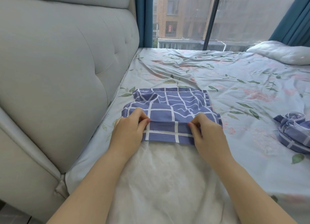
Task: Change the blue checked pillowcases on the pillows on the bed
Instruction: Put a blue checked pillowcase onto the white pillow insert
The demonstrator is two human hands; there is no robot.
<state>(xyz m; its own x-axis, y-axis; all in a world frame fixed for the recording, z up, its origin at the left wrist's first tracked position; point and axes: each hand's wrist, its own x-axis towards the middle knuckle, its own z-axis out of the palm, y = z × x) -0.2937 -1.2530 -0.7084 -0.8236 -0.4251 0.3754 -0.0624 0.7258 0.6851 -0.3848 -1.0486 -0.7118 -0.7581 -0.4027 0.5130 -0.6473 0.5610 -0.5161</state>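
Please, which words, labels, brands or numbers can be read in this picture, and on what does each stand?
Red glowing sign in a window of the tan brick building outside: too small and blurred to read.
Blue checked pillowcase and floral bedsheet: no text.

Item: one person, only arms and hands in view. Left hand [129,131] and right hand [208,135]: bare, slim fingers, nails short and rounded with a pink tint. Left forearm [94,181] and right forearm [248,187]: uncovered from wrist to where the view ends.
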